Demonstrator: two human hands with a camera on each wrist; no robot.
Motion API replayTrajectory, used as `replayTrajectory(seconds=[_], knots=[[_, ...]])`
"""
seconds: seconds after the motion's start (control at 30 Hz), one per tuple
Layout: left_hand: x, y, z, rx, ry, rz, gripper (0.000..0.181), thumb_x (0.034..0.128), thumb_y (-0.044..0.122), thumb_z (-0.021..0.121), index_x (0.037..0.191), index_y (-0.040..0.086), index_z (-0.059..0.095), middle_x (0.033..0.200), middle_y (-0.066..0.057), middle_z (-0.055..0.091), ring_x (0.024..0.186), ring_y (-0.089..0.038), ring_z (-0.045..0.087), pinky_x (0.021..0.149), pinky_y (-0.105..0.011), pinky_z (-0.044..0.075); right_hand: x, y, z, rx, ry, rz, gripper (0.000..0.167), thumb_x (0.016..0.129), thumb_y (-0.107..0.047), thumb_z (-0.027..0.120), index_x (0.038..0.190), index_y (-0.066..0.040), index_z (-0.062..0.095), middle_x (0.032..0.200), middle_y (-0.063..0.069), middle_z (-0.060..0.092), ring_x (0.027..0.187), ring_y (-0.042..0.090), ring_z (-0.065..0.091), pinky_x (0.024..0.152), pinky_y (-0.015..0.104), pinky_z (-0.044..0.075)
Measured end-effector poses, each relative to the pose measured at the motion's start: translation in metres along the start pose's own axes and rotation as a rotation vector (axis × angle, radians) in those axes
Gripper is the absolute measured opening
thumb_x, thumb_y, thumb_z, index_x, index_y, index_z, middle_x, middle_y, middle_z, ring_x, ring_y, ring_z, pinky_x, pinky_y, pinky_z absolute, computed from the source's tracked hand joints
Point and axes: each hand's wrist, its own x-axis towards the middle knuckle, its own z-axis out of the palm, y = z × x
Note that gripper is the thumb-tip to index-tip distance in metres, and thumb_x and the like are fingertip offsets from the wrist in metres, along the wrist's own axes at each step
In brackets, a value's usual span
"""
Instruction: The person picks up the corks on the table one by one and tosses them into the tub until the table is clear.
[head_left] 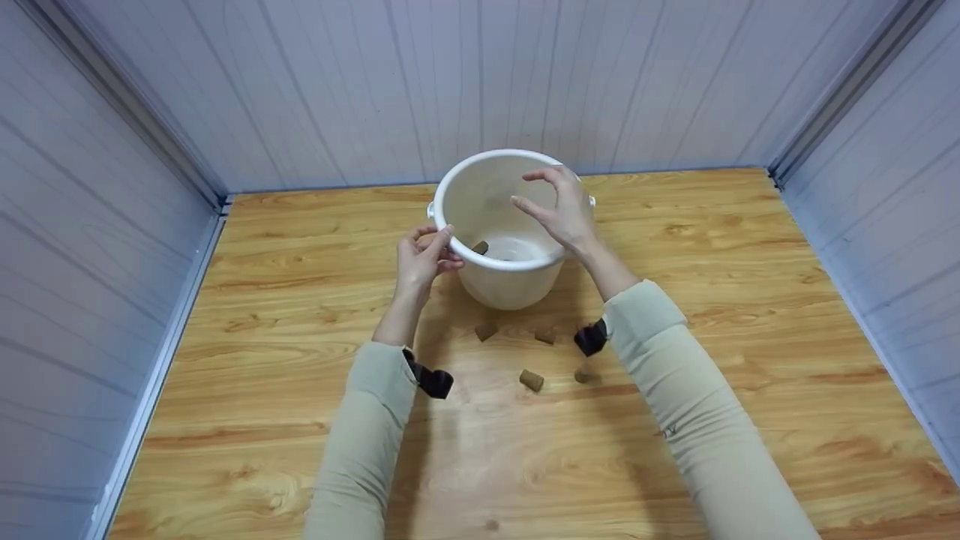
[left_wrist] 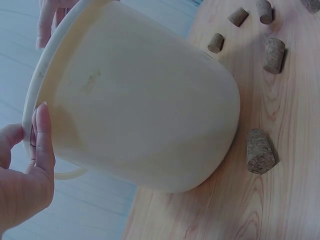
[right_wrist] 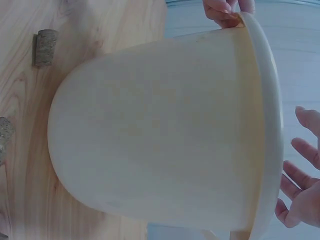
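**Bucket point(head_left: 499, 214) steadied at rim; corks point(head_left: 532, 380) remain on the table point(head_left: 262, 337)**

Bucket: upright on the table, near the rear wall point(head_left: 450, 90). One cork point(head_left: 481, 247) is visible low inside, by the near-left side; the full contents cannot be confirmed.

Left hand point(head_left: 424, 259): pinches the rim, thumb on top, fingers beneath on the outer side.

Right hand point(head_left: 566, 210): over the right part of the mouth, fingers bent and parted from the thumb, nothing held.

Loose corks: four show in front of the bucket in the head view. The left wrist view shows six, one cut by the frame edge, so some are probably hidden behind the right arm.

Assessment: the step in hand appears to be dropping corks into the bucket one by one, at a point between pieces. The next move would call for the right hand to clear the rim, reach down and pinch another cork, with the left hand steadying the bucket.
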Motion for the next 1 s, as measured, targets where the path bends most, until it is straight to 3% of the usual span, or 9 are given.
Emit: replayTrajectory(seconds=[0.03,0.2,0.27,0.3,0.47,0.53,0.7,0.83,1.0], knots=[[0.003,-0.002,0.001,0.027,0.024,-0.007,0.045,0.0779,0.027,0.069,0.107,0.004,0.044,0.078,-0.015,0.063,0.058,-0.023,0.062,0.058,-0.036,0.057,0.000,0.000,-0.001,0.005,0.003,0.001,0.038,0.076,-0.024,0.071,0.105,-0.002,0.060,0.113,0.010,0.053,0.112,0.021,0.043,0.098,0.028,0.033],[-0.054,0.068,0.036,0.060,0.074,-0.084,0.034,0.0868,0.008,0.056,0.112,-0.007,0.039,0.071,-0.012,0.060,0.052,-0.017,0.057,0.055,-0.033,0.057,-0.001,-0.001,-0.004,0.018,0.017,-0.004,0.038,0.077,-0.023,0.070,0.106,-0.001,0.060,0.112,0.011,0.053,0.110,0.023,0.044,0.097,0.028,0.034],[-0.063,0.076,0.039,0.037,0.052,-0.079,0.033,0.0871,0.007,0.056,0.111,-0.007,0.038,0.068,-0.008,0.059,0.050,-0.014,0.056,0.049,-0.027,0.056,-0.001,0.000,-0.005,0.024,0.027,-0.011,0.038,0.077,-0.022,0.070,0.106,-0.001,0.059,0.110,0.011,0.054,0.108,0.023,0.045,0.097,0.027,0.035],[-0.065,0.077,0.038,0.017,0.037,-0.081,0.032,0.0871,0.007,0.056,0.111,-0.008,0.039,0.068,-0.009,0.059,0.050,-0.015,0.056,0.048,-0.027,0.056,-0.001,0.001,-0.006,0.023,0.031,-0.014,0.038,0.077,-0.022,0.070,0.106,-0.001,0.059,0.109,0.011,0.054,0.107,0.023,0.045,0.096,0.027,0.035],[-0.013,0.017,0.009,0.010,0.025,-0.039,0.037,0.0809,0.021,0.066,0.105,0.002,0.044,0.077,-0.014,0.063,0.056,-0.021,0.061,0.052,-0.035,0.057,-0.004,0.003,-0.009,0.027,0.045,-0.023,0.038,0.076,-0.021,0.071,0.106,0.000,0.060,0.109,0.011,0.055,0.106,0.024,0.046,0.095,0.028,0.036],[0.000,0.009,0.005,0.027,0.037,-0.052,0.036,0.0817,0.017,0.065,0.106,0.001,0.044,0.079,-0.017,0.063,0.058,-0.024,0.062,0.055,-0.036,0.057,-0.005,0.003,-0.011,0.029,0.047,-0.025,0.037,0.077,-0.021,0.071,0.106,0.000,0.060,0.108,0.011,0.055,0.105,0.023,0.046,0.095,0.028,0.036],[-0.004,0.014,0.008,-0.011,0.031,-0.052,0.030,0.0838,0.011,0.061,0.106,0.000,0.044,0.076,-0.018,0.063,0.056,-0.025,0.061,0.052,-0.037,0.057,-0.009,0.004,-0.016,0.036,0.055,-0.043,0.035,0.077,-0.021,0.070,0.105,-0.001,0.060,0.107,0.010,0.056,0.104,0.021,0.047,0.095,0.026,0.036],[-0.002,0.009,0.007,-0.007,0.032,-0.038,0.032,0.0822,0.014,0.064,0.104,0.001,0.044,0.075,-0.017,0.063,0.056,-0.025,0.062,0.052,-0.035,0.057,-0.014,0.005,-0.018,0.065,0.074,-0.051,0.034,0.077,-0.019,0.070,0.105,-0.002,0.060,0.107,0.009,0.055,0.104,0.020,0.047,0.095,0.027,0.036],[-0.022,0.027,0.018,-0.002,0.051,-0.021,0.034,0.0825,0.015,0.064,0.103,-0.002,0.042,0.071,-0.016,0.061,0.052,-0.022,0.060,0.049,-0.032,0.057,-0.021,0.008,-0.022,0.116,0.110,-0.084,0.034,0.077,-0.016,0.070,0.105,0.001,0.060,0.108,0.010,0.054,0.104,0.020,0.047,0.095,0.027,0.036]])
